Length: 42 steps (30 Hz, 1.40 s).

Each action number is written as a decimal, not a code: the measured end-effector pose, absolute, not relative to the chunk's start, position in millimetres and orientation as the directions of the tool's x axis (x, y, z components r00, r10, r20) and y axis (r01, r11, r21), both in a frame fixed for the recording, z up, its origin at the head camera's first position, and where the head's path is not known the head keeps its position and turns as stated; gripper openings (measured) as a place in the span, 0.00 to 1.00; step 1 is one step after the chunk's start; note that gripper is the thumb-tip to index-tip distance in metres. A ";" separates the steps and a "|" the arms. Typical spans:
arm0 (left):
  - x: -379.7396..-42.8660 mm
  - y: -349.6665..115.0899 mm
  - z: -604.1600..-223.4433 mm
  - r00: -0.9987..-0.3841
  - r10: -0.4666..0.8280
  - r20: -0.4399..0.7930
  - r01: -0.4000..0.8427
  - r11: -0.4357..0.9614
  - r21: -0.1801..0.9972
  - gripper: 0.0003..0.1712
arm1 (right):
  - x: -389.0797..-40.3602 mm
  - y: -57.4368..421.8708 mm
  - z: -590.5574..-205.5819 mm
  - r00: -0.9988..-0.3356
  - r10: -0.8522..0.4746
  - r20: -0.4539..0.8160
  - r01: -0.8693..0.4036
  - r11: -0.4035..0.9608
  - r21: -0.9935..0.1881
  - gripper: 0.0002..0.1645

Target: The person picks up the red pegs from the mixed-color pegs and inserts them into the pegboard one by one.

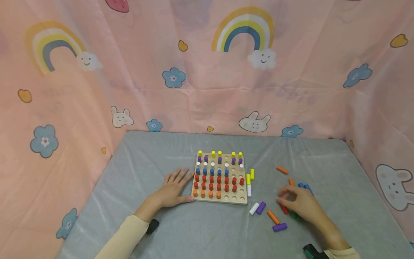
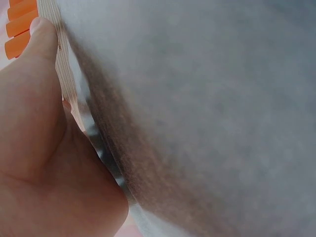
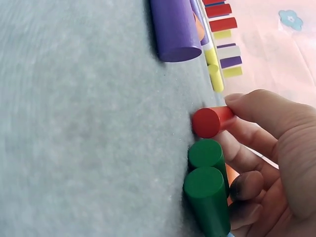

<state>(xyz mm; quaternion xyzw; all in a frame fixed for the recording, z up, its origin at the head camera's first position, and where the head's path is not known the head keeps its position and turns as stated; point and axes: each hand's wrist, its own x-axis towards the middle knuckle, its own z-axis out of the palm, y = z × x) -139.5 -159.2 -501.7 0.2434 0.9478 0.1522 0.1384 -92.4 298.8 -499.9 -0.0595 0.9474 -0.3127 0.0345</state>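
Observation:
A wooden pegboard (image 1: 222, 200) lies mid-table with rows of yellow, purple, white, blue, red and orange pegs standing in its holes. My left hand (image 1: 174, 190) rests flat at its left side, fingers spread, thumb at the front left corner; the left wrist view shows the thumb beside orange pegs (image 2: 22, 27). On the right, my right hand (image 1: 304, 203) is over the loose pegs. Its thumb and forefinger pinch the far end of a red peg (image 3: 206, 122), which lies low at the cloth. Two green pegs (image 3: 205, 185) lie right beside it, next to the curled lower fingers.
Loose yellow pegs (image 1: 252, 174) and a white peg (image 1: 249, 191) lie along the board's right edge. Nearer are another white peg (image 1: 253, 209), purple pegs (image 1: 279, 227) and an orange peg (image 1: 273, 217). Blue pegs (image 1: 308, 188) lie behind my right hand. A pink printed curtain (image 1: 194, 104) surrounds the table.

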 end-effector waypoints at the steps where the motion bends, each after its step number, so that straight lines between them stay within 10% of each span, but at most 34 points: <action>1: -139.7 -159.2 -501.8 -0.843 0.502 -0.194 0.417 0.837 0.353 0.54 | -92.8 298.8 -500.3 -0.991 -0.130 -0.022 -0.092 0.798 -0.596 0.10; 42: -140.7 -159.9 -503.0 -0.842 0.501 -0.200 0.412 0.836 0.363 0.54 | -116.7 234.3 -486.4 -0.948 -0.242 0.205 -0.317 0.747 -0.585 0.08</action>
